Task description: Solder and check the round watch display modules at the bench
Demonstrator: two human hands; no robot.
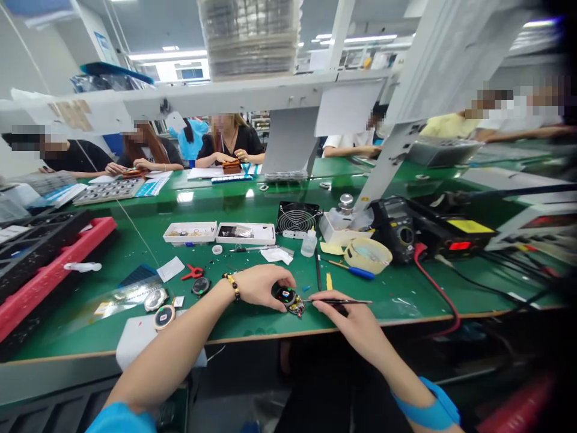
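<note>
While our left hand's (261,287) fingers grip the round watch part (285,294), face up, lower centre, our right hand (347,313) pinches a slim tool (345,301), long axis near-horizontal, tip leftward; fan (297,219) stands mid-frame, beyond.

— Passable where?
— Right of the right hand (338,311), over green benchtop (396,296) as far as the red lead (419,255); also behind the white trays (246,242), toward the far side.
— Blocked where?
— Ahead, by bottle (309,245) and fan (297,219); farther right, by multimeter (403,231); at far left, by red-edged rack (54,273); higher up, by shelf beam (225,93).
</note>
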